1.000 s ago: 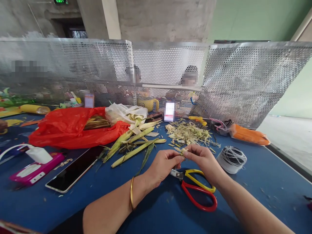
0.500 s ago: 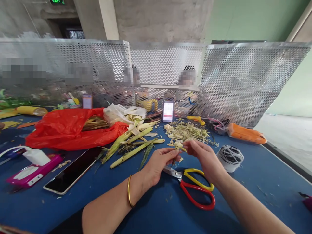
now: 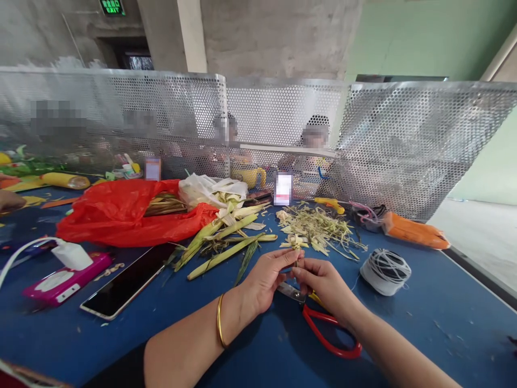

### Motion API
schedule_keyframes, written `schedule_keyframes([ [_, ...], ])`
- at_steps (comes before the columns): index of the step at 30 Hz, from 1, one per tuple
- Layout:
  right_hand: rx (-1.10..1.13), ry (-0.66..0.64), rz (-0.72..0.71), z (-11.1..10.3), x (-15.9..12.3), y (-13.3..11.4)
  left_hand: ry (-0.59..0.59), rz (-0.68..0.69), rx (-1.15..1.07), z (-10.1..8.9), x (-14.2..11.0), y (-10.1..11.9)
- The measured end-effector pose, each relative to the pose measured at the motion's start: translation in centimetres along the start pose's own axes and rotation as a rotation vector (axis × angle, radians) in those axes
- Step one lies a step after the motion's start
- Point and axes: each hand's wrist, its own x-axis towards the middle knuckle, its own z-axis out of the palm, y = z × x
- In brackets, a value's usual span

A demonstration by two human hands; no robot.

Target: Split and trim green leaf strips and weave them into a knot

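A small pale flower of corn husk strips (image 3: 296, 242) stands upright at the fingertips of my left hand (image 3: 269, 276). That hand pinches it just under the petals. My right hand (image 3: 325, 285) has its thumb and fingers closed on the thin stem below, most of which the fingers hide. Under my hands lie scissors (image 3: 332, 333) with one red and one yellow handle. My right hand covers much of the yellow one. Behind the flower spreads a heap of shredded husk strips (image 3: 319, 225).
A spool of grey-white string (image 3: 385, 272) stands at right, near an orange packet (image 3: 414, 230). Corn husks (image 3: 226, 250), a red plastic bag (image 3: 121, 215), a phone (image 3: 129, 285) and a magenta power strip (image 3: 67, 280) lie left. A perforated metal screen (image 3: 283, 113) runs behind; people sit beyond it.
My right hand has moved from beside the petals down to the stem, now covering part of the yellow handle. The flower stands more upright. The camera view has shifted slightly.
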Motion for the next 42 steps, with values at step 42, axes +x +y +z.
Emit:
schedule_keyframes([
  [42,-1.309,-0.175,-0.302,-1.1,-0.5,0.4,0.517,0.465,0.755,-9.7,1.3,10.9],
])
